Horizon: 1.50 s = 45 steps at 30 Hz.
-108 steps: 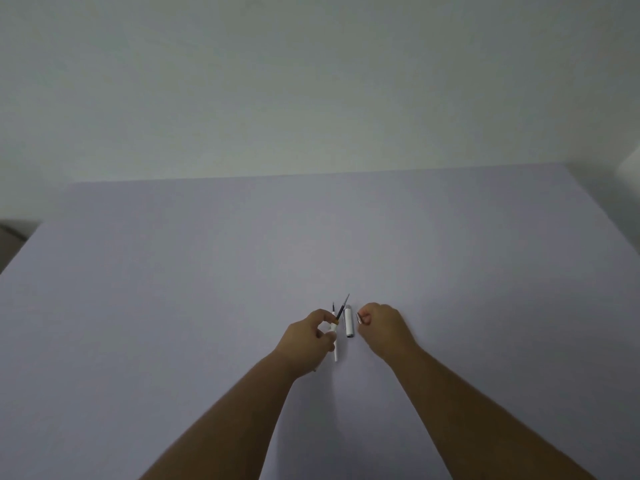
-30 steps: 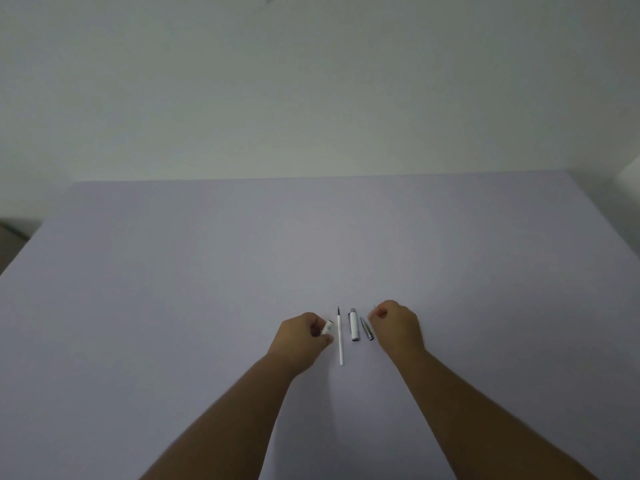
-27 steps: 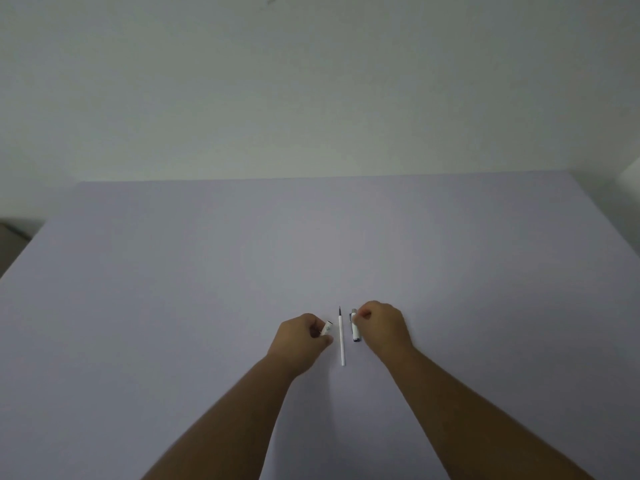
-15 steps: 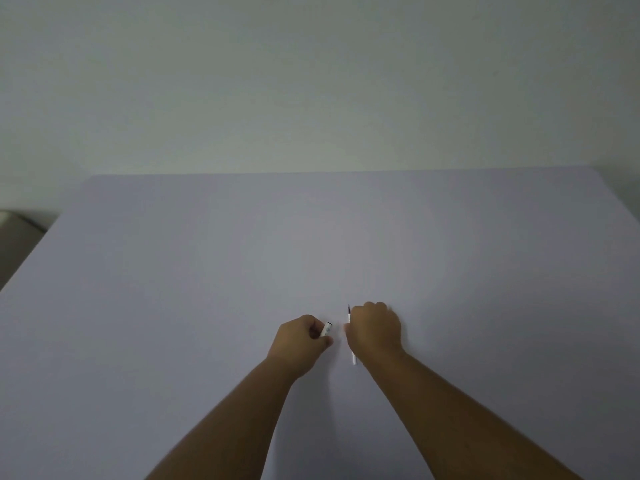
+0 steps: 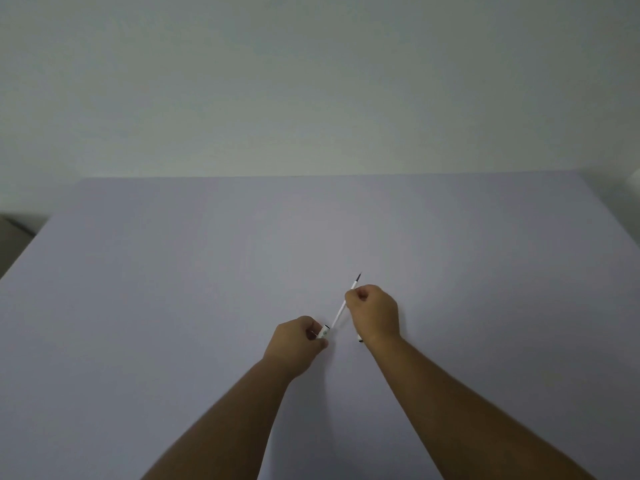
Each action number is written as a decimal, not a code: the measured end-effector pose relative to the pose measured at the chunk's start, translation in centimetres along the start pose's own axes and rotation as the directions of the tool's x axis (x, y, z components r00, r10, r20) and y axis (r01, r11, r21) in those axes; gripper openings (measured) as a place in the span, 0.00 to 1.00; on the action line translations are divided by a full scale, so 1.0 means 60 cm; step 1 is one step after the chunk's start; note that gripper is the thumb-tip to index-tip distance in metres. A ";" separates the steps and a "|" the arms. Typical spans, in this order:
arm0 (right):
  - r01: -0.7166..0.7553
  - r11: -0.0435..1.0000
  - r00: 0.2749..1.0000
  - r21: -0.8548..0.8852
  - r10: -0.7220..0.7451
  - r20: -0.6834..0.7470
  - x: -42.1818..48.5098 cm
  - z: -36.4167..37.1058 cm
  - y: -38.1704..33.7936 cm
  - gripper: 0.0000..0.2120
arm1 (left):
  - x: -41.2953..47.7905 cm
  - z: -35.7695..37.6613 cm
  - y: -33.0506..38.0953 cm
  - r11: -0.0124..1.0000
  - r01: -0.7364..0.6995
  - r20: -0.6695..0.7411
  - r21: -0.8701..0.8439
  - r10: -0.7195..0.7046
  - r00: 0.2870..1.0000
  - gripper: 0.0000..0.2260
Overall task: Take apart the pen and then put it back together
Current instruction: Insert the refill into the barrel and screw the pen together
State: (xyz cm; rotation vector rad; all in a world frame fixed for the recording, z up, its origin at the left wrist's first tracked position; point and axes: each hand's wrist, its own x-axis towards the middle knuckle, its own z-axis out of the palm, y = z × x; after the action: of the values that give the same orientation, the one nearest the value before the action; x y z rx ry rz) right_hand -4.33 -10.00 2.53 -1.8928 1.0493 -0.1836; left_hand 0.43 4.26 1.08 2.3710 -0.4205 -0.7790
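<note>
My right hand (image 5: 375, 313) pinches the thin white refill (image 5: 341, 309) and holds it tilted, its dark tip pointing up and away at the far right. The refill's lower end meets the open end of the white pen barrel (image 5: 324, 331), which my left hand (image 5: 297, 342) grips with most of the barrel hidden in the fist. Just under my right wrist, a small end of another pen part (image 5: 360, 339) shows on the table; the other pen parts are hidden behind that hand.
The pale lilac table (image 5: 207, 271) spreads wide around both hands, with its far edge against a plain wall. At the far left edge a bit of darker floor or furniture (image 5: 10, 233) shows.
My right hand picked the refill up from the table and tilted it, bringing its lower end to the barrel held in my left hand. The left hand stayed almost still.
</note>
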 end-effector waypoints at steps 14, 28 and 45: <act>-0.038 0.979 0.985 0.201 0.002 0.175 -0.015 -0.024 0.034 0.06 | -0.012 0.020 0.037 0.993 -0.041 -0.021 -0.108 0.039 0.999 0.04; 0.103 0.874 0.987 -0.475 -0.030 0.158 0.022 -0.062 0.081 0.10 | -0.012 0.024 0.045 0.984 -0.035 -0.045 -0.177 0.028 0.999 0.04; -0.098 0.924 0.994 0.370 0.076 0.072 0.016 -0.059 0.030 0.06 | -0.015 0.017 0.049 0.984 -0.041 -0.003 -0.171 0.041 0.999 0.02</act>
State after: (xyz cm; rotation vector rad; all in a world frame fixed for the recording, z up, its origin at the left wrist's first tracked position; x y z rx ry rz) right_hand -6.63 -13.37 2.82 -1.4962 0.9799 -0.2581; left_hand -1.20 1.96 2.64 2.1958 -0.3856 -0.7655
